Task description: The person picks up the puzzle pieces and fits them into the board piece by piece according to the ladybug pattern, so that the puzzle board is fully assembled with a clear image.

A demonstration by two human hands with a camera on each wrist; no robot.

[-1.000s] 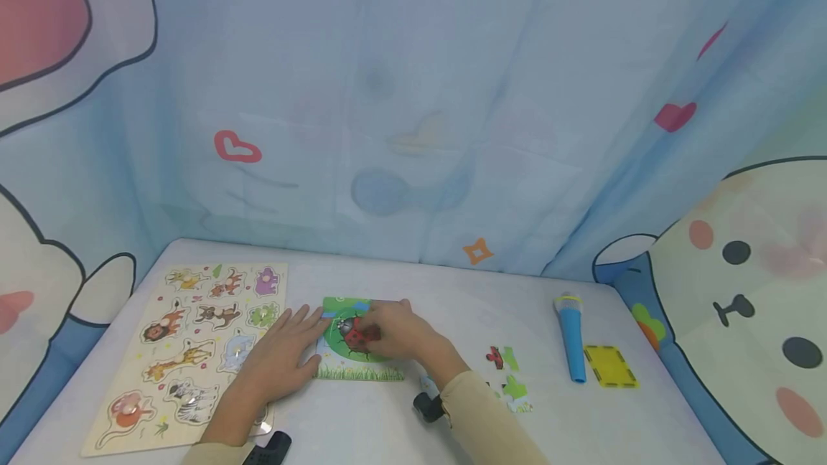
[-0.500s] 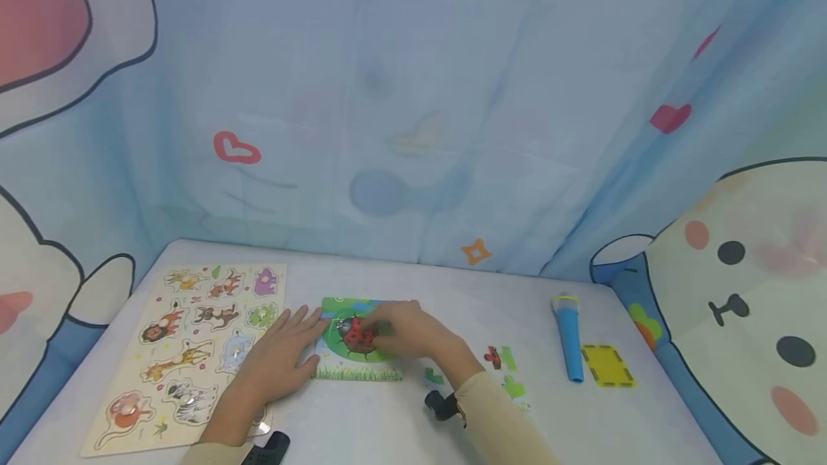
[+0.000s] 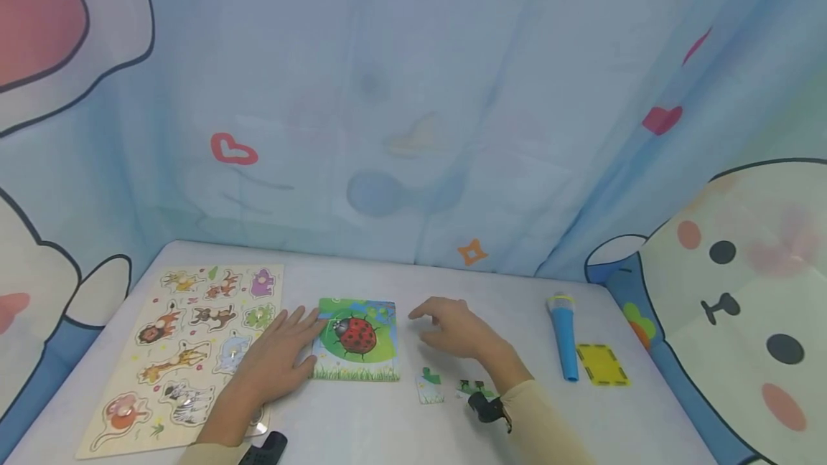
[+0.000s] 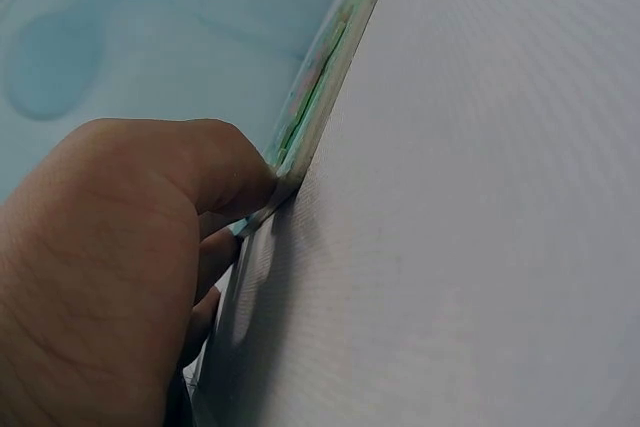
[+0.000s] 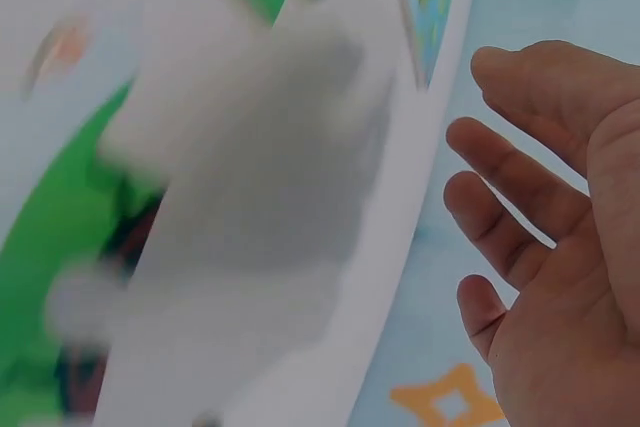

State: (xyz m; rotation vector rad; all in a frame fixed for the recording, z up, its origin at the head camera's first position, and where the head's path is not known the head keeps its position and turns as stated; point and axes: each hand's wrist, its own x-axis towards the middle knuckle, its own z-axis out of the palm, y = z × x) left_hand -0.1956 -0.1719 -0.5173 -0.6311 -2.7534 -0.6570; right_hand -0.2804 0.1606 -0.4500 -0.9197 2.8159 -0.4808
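Observation:
A square ladybug picture puzzle point(image 3: 357, 339) lies flat on the white table, its green, blue and grassy picture in full view. Against its left edge rests my left hand point(image 3: 276, 357), fingers extended. In the left wrist view, the thumb of the left hand point(image 4: 110, 237) touches the puzzle's edge near a corner. My right hand point(image 3: 461, 329) is just right of the puzzle, over the table. Loosely bent fingers of that hand point(image 5: 560, 197) hold nothing in the right wrist view. A loose jigsaw piece point(image 3: 429, 387) lies below it; more pieces point(image 3: 474, 387) are partly hidden by the right wrist.
A wooden animal peg board point(image 3: 174, 372) lies at the left, its right side partly under the left arm. Further right are a blue toy microphone point(image 3: 565, 339) and a yellow square frame point(image 3: 602, 364). A printed curtain point(image 3: 388, 92) hangs behind the table.
My right hand has come off the puzzle and moved right, uncovering the ladybug's right side and the puzzle's upper right corner. The left hand stays in place.

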